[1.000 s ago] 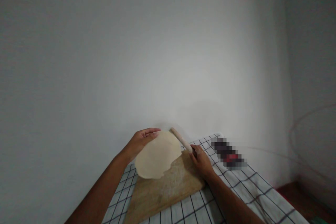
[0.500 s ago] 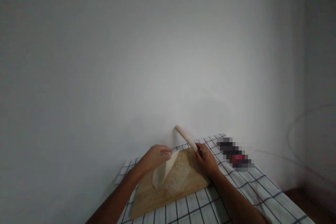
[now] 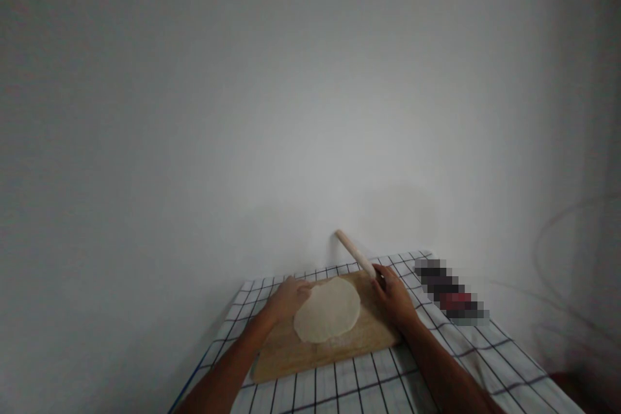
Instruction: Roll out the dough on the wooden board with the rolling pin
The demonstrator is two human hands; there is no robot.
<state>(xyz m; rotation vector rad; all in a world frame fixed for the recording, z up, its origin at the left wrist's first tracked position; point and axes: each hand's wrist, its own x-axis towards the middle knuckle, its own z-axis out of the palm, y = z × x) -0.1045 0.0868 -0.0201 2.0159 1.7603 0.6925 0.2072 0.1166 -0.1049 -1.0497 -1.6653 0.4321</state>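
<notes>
The dough sheet (image 3: 327, 312) lies flat on the wooden board (image 3: 284, 357), between the left hand (image 3: 288, 298) and the right hand (image 3: 392, 297). Left: fingertips at the sheet's edge; I cannot tell whether they pinch it. Right: wrapped around the rolling pin's (image 3: 356, 253) near end.

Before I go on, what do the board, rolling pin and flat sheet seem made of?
Board: probably wood, matte, given its tan-brown tone.
Rolling pin: likely smooth wood, pale beige; grain too small to see.
Flat sheet: apparently dough, matte, creamy, with an uneven edge.
</notes>
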